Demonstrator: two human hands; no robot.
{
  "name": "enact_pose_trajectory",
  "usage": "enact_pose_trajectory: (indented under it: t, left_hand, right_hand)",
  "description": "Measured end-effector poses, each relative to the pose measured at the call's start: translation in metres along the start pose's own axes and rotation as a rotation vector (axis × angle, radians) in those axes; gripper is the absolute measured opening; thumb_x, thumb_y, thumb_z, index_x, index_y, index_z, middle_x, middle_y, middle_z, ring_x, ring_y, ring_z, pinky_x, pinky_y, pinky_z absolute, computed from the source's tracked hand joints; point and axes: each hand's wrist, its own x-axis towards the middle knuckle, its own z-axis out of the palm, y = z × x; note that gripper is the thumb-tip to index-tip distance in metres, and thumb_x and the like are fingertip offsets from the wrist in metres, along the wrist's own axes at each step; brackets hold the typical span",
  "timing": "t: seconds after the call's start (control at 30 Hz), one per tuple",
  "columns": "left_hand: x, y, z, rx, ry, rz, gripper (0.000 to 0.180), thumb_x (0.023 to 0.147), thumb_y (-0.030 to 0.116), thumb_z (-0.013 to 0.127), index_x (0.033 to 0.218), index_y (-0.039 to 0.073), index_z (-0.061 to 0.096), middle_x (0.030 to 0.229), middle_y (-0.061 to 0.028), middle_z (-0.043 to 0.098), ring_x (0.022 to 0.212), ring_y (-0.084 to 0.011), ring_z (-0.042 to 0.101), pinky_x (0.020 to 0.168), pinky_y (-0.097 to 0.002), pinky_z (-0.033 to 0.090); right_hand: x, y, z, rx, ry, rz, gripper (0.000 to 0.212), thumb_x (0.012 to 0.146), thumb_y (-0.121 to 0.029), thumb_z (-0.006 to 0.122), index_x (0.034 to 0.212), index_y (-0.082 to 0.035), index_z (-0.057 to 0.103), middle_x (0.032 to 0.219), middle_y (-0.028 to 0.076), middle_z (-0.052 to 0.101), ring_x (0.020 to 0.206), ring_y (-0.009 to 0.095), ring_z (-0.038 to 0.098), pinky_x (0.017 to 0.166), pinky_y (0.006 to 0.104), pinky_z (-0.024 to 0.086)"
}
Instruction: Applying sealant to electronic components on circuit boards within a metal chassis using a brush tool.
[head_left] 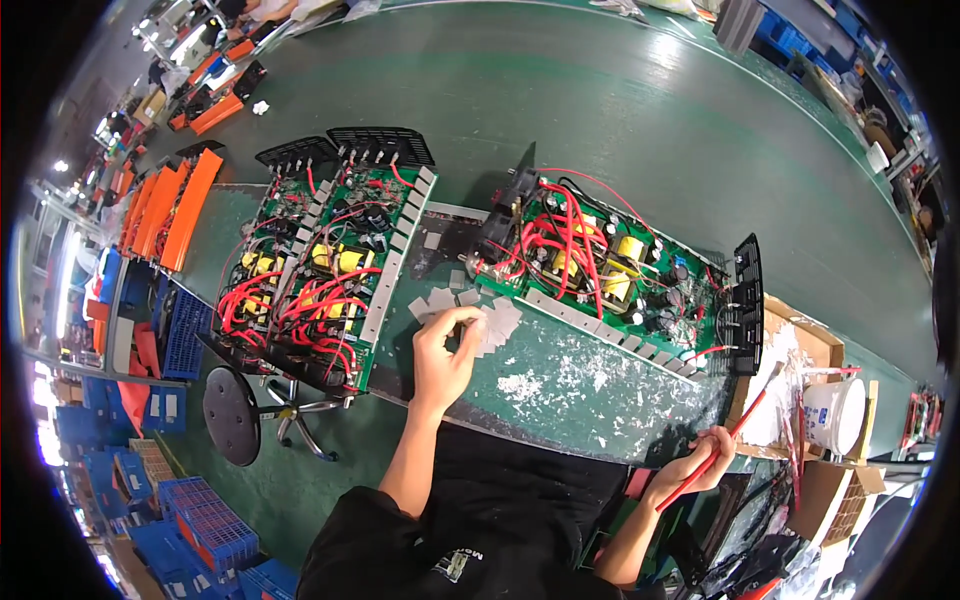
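Observation:
My left hand (pixel 443 362) reaches onto the bench with thumb and forefinger bent toward each other at a loose pile of thin grey square pads (pixel 503 318). Whether a pad is between the fingertips is hidden. In my right hand (pixel 697 466) is a long red stick-like tool (pixel 752 408), held slantwise; its upper end points at a shallow cardboard box (pixel 822 345) with white stuff inside. Beyond the pads lies a green circuit board assembly (pixel 620 268) with red wires, yellow-wrapped parts and black end panels. Grey blocks line its near edge.
Two similar board assemblies (pixel 330 262) stand side by side to the left. Farther left are orange housings (pixel 178 212). A white tub (pixel 835 415) lies tipped by the box. White smears (pixel 590 375) mark the bench. A round black stool (pixel 231 415) and blue crates (pixel 205 515) are at lower left.

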Motion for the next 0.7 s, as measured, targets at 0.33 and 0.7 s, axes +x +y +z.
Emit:
enact_pose_trajectory:
  t: [0.33,0.7]
  left_hand:
    - [-0.001,0.001,0.000,-0.084,0.003,0.022,0.007,0.083,0.005,0.066,0.089,0.001,0.064,0.078,-0.0028,0.065,0.067,-0.0062,0.053,0.061,-0.0227,0.042]
    - [-0.001,-0.007,-0.001,-0.144,0.015,-0.003,0.007,0.080,-0.001,0.065,0.086,0.002,0.064,0.072,0.0015,0.059,0.064,-0.0054,0.044,0.058,-0.0210,0.036]
  right_hand:
    - [0.000,0.005,-0.007,-0.069,0.022,-0.024,0.015,0.088,-0.001,0.046,0.097,-0.001,0.059,0.082,0.002,0.053,0.066,0.010,0.043,0.058,0.0215,0.036]
    - [-0.001,0.011,-0.009,-0.032,-0.010,-0.034,0.018,0.091,-0.002,0.046,0.103,0.000,0.059,0.087,0.004,0.055,0.069,0.010,0.046,0.059,0.0215,0.036]
